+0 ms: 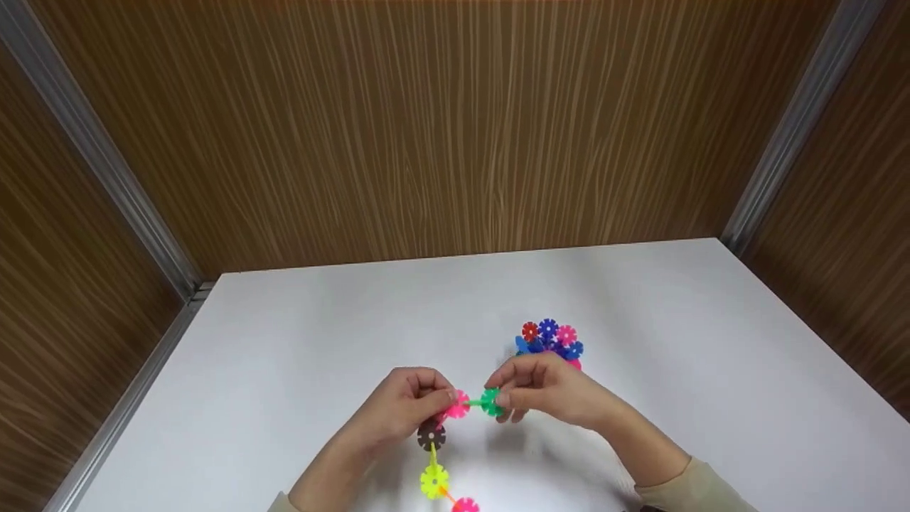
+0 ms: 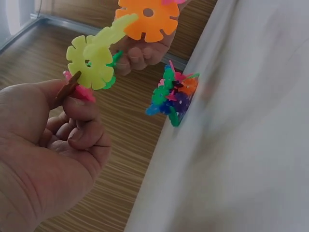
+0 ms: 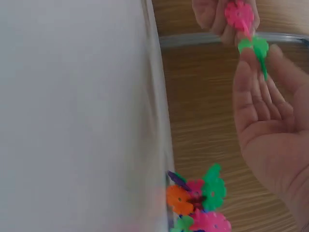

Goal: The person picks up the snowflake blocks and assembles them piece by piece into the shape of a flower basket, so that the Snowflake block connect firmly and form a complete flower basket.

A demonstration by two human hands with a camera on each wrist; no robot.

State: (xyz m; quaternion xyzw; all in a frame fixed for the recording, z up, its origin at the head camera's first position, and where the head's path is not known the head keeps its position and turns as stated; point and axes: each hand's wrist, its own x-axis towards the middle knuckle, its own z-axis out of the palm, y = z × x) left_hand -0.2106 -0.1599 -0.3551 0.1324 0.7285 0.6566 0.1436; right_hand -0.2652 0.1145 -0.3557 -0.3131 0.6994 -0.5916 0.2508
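A chain of slotted plastic snowflake discs runs between my hands and down toward the front. My left hand [image 1: 402, 411] pinches a pink disc [image 1: 461, 404] of it between thumb and fingers. Below that hand hang a brown disc [image 1: 431, 436], a yellow disc [image 1: 434, 481] and an orange disc [image 2: 147, 13]. With thumb and fingers, my right hand [image 1: 558, 391] holds a green disc [image 1: 490, 402] at the chain's other end. A light green disc, seen edge-on, joins it to the pink one. In the right wrist view another green disc [image 3: 261, 47] stands between thumb and fingertips.
Just beyond my right hand, a pile of linked discs [image 1: 548, 329] in blue, red, pink, green, orange and purple sits on the white table [image 1: 284, 341]. Wood-grain panels [image 1: 455, 128] with metal corner posts [image 1: 803, 121] enclose the table at the back and sides.
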